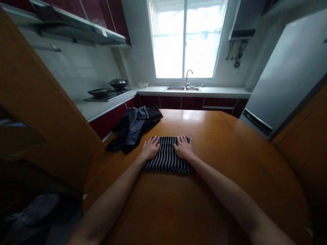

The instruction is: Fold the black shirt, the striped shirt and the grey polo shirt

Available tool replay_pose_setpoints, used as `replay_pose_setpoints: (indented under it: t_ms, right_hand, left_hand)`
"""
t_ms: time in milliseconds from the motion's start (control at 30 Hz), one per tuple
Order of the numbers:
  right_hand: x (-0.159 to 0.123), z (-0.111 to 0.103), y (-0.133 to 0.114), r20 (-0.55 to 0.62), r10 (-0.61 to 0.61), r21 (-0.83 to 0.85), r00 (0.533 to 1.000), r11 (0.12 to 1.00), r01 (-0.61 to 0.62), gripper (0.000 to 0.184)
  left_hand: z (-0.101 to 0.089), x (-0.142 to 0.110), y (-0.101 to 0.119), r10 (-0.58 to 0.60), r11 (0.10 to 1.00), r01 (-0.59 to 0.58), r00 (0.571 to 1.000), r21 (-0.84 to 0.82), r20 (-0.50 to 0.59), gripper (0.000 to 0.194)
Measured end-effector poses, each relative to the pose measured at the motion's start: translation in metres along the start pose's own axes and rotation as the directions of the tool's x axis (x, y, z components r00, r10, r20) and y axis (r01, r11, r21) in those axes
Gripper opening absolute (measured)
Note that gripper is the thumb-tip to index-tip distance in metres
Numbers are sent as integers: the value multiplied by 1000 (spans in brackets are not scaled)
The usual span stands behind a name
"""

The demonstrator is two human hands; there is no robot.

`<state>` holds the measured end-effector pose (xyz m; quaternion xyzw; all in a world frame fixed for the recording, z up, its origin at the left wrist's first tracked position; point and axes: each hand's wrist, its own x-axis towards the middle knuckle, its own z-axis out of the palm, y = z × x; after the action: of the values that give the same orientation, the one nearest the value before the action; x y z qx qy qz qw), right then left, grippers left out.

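A folded dark garment with thin white stripes (166, 157) lies on the orange wooden table (204, 190) in front of me. My left hand (150, 148) rests flat on its left part, fingers stretched out. My right hand (184, 147) lies flat on its right part, fingers spread toward the far edge. Neither hand grips anything. Both forearms reach in from the lower edge of the picture.
A loose heap of dark grey and black clothes (135, 126) lies on the table's far left. Beyond are a counter with a stove and wok (118, 83), a sink with a tap (186, 87) under the window, and a fridge (286, 78) at right.
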<state>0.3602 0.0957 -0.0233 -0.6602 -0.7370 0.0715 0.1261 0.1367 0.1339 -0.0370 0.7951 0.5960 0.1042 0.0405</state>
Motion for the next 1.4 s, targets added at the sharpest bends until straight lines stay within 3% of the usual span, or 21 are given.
replay_pose_setpoints:
  t_ms: [133,233,433,633,933,1067,1167,1400]
  right_hand:
    - [3,0,28,-5,189,60,982,980,-189,69]
    - [9,0,51,-32,281,201,959,942,-269,67]
    - [41,-15,85,-139,199,457,970,882,-116,55]
    - [66,-15,81,-148,58,568,987,822,37,40]
    - [63,-12,81,-227,-31,655,973,735,176,39]
    - [64,-8,80,-224,-39,641,974,747,177,38]
    - [66,-5,84,-208,-36,597,978,787,156,26]
    - [66,-5,90,-198,64,483,978,875,40,21]
  left_hand:
    - [2,1,0,-3,1000,3,1000,1,0,57]
    - [1,1,0,-5,1000,5,1000,8,5,56]
    - [-1,0,2,-7,1000,7,1000,9,24,58]
    - [-6,-3,6,-32,999,33,999,-16,25,56]
    - [-4,-3,4,-28,999,28,999,33,25,57]
    - [-2,-1,1,-28,995,25,999,92,31,57]
    - [-1,0,0,-27,993,24,999,119,30,57]
    - [-2,1,1,-23,994,19,999,105,32,58]
